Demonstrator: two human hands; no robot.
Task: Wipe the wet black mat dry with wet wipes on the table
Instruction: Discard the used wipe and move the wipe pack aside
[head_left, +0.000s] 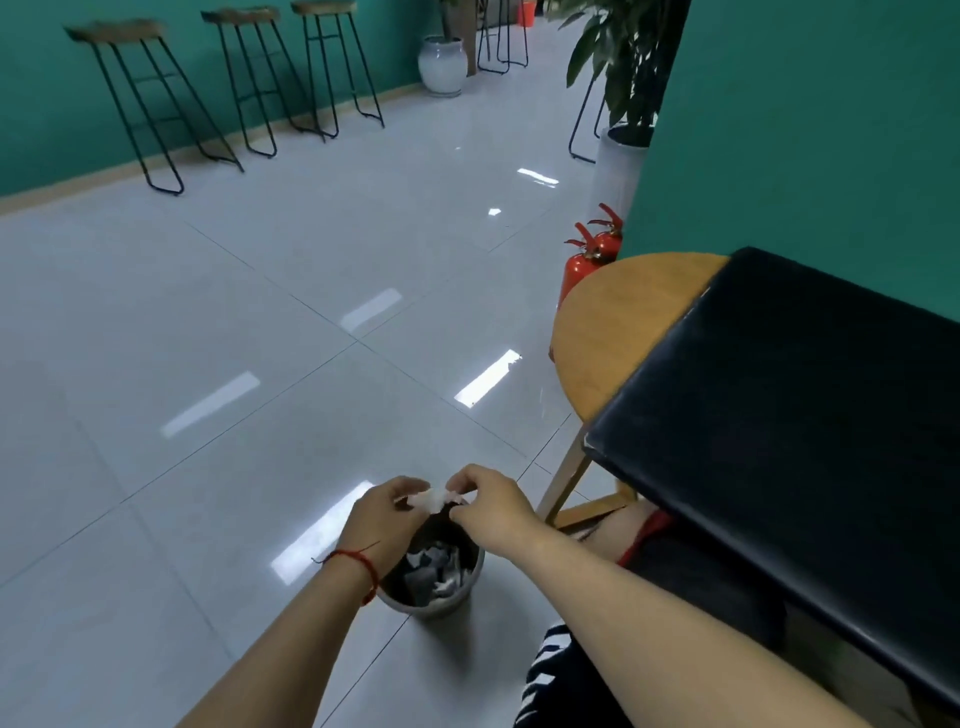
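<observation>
**Crumpled wipe held over the bin, mat lying on the table**

The black mat (779, 415) lies flat on the round wooden table (613, 322) at the person's right, one corner jutting past the table's edge toward the floor. Its surface has a dull sheen, though from here I cannot tell whether that is water or only the light.

Away from the table, down by the floor, a small white wipe (434, 499) is bunched up between the two hands. The left hand (384, 519) pinches one end of it with curled fingertips, and the right hand (493, 506) pinches the other end, so the hands sit close together with the wad between them. A red string bracelet (358, 564) circles the left wrist.

Directly under the hands stands a small round bin (436, 605) on the pale tiled floor (260, 312). It holds a heap of grey and white scraps. The wipe hangs above its mouth, apart from the scraps.

Behind the table, two red fire extinguishers (587, 260) stand against the green wall (805, 130). Farther off, three tall stools (130, 93) with wooden seats line the far wall, with a white pot (441, 65) beyond them and a leafy plant (623, 52) near the wall's corner.
</observation>
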